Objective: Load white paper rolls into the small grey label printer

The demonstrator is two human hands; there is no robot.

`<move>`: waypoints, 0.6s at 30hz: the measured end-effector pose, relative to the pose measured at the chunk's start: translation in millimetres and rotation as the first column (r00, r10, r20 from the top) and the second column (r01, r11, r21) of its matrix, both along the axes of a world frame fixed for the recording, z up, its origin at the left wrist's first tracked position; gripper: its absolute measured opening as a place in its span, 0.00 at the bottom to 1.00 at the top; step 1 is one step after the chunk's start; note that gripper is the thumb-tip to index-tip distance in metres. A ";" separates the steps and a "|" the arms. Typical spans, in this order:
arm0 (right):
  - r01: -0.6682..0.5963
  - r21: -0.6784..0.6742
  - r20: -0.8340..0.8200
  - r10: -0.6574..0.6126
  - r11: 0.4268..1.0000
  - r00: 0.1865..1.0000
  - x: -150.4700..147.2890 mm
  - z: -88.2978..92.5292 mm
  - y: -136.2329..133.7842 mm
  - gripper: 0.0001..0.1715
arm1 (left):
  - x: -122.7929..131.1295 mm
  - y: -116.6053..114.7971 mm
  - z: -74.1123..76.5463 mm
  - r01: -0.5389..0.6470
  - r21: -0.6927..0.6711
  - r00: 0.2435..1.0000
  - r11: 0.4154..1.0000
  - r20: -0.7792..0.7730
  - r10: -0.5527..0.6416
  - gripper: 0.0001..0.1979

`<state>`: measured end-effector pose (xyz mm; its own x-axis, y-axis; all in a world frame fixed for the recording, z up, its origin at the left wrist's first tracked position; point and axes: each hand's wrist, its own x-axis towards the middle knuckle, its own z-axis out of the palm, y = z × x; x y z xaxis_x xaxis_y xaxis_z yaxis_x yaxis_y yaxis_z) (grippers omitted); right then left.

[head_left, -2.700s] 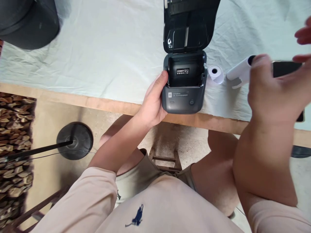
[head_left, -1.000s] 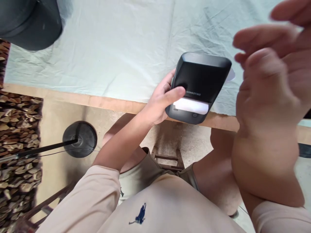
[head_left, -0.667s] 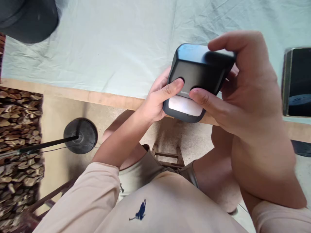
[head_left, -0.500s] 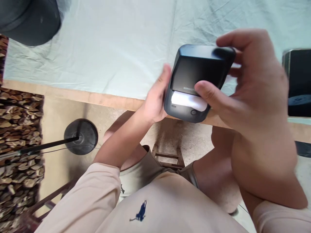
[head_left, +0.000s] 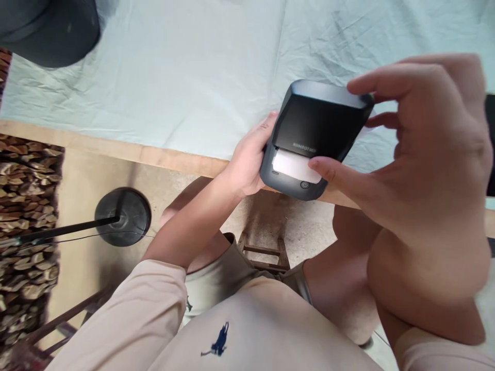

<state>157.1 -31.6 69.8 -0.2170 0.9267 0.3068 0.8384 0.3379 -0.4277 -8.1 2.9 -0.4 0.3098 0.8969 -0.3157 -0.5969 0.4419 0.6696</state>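
Observation:
A black handheld label printer (head_left: 315, 121) is held tilted above the table's near edge, with a white label strip (head_left: 292, 164) lying out of its slot over the lower front. A round power button sits below the strip. My left hand (head_left: 251, 159) is wrapped round the printer's left side, its thumb along the edge and its other fingers hidden behind. My right hand (head_left: 417, 149) grips from the right: the thumb tip rests at the strip's right end, the index fingertip touches the upper right corner, and the other fingers are bent beside the edge.
A pale green cloth (head_left: 185, 77) covers the wooden-edged table. A black cap-like object (head_left: 58, 36) is at upper left, and a dark flat object (head_left: 490, 144) at the right edge. Below are a round stand base (head_left: 122, 216), stacked firewood (head_left: 29, 221) and a wooden stool (head_left: 266, 252).
The printer has shifted slightly down in view. My right hand has moved a little to the right, its fingers spreading further from the printer's edge, while the thumb has slid down onto the strip.

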 end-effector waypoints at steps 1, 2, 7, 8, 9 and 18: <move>0.027 0.071 -0.016 -0.026 0.997 1.000 -1.0 -2.3 0.8 0.35 | 0.6 0.2 0.7 0.020 -0.023 0.999 1.000 0.029 -0.019 0.12; 0.058 0.134 -0.056 -0.051 0.989 0.997 -2.8 -4.6 2.0 0.32 | 1.5 0.0 1.5 0.046 -0.032 0.997 0.998 0.069 -0.044 0.14; 0.336 0.193 -0.532 -0.190 0.922 0.825 -16.2 -9.9 6.7 0.11 | 6.4 -4.7 7.0 0.095 -0.023 0.991 0.995 0.100 -0.092 0.15; 0.358 0.185 -0.567 -0.198 0.915 0.799 -16.3 -9.5 6.9 0.10 | 6.3 -5.4 7.5 0.090 -0.023 0.994 0.996 0.071 -0.088 0.14; 0.340 0.192 -0.557 -0.183 0.920 0.810 -14.7 -8.9 6.7 0.11 | 5.8 -5.7 7.8 0.095 -0.012 0.995 0.995 0.043 -0.094 0.14; 0.033 -0.080 0.347 -0.003 0.996 0.938 9.9 -2.3 2.4 0.21 | 4.0 -9.8 11.5 0.184 0.086 0.981 0.979 -0.073 -0.178 0.16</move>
